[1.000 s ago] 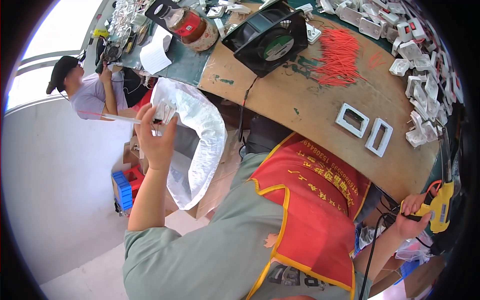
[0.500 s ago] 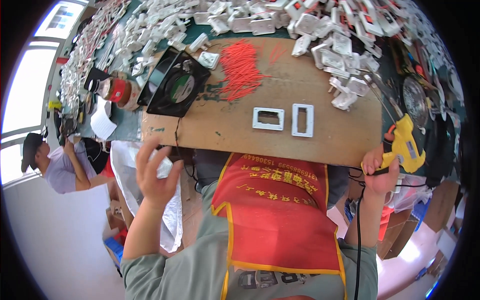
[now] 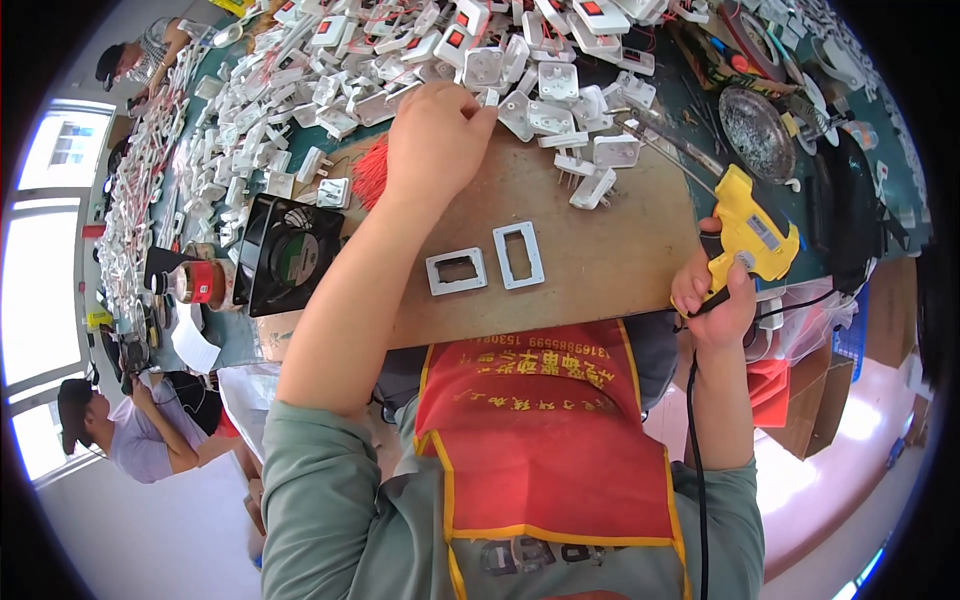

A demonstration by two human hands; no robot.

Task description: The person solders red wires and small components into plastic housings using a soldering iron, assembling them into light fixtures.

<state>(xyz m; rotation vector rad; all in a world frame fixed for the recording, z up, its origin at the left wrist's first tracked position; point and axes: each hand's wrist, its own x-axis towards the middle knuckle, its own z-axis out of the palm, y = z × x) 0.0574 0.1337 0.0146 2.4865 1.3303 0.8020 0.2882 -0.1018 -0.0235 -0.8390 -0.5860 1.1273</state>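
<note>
- Showing, at far left, a black box fan point(image 3: 285, 255) lying flat on the surface point(image 3: 620, 270), with a red-capped jar point(image 3: 195, 282) just to its left; a loose part knocked leftward could drop onto the fan's grille.
- Left hand point(image 3: 435, 140) reaches far over the brown board, its fingers point(image 3: 478, 112) bunched at the near edge of the heap of white plug parts point(image 3: 400, 60). They appear to pinch one small white piece, though the grip itself is hidden by the knuckles. Likely fault: a pull from a tangled heap drags neighbouring parts onto the board.
- Red wire bundle point(image 3: 372, 172) lies just beside the left wrist, partly covered by it; a withdrawing forearm could sweep the strands away.
- Two white rectangular frames point(image 3: 487, 262) rest side by side on the board, apart from both hands and under the line of the left forearm; a low arm could shift them.
- Right hand point(image 3: 715, 300) at the right edge has its fingers closed round the grip of a yellow glue gun point(image 3: 750, 228), nozzle pointing far. Its black cord point(image 3: 695, 440) hangs down past the red apron point(image 3: 540, 440). Judged risks: a hot tip touching the loose plugs nearby, or the cord snagging as the gun moves.
</note>
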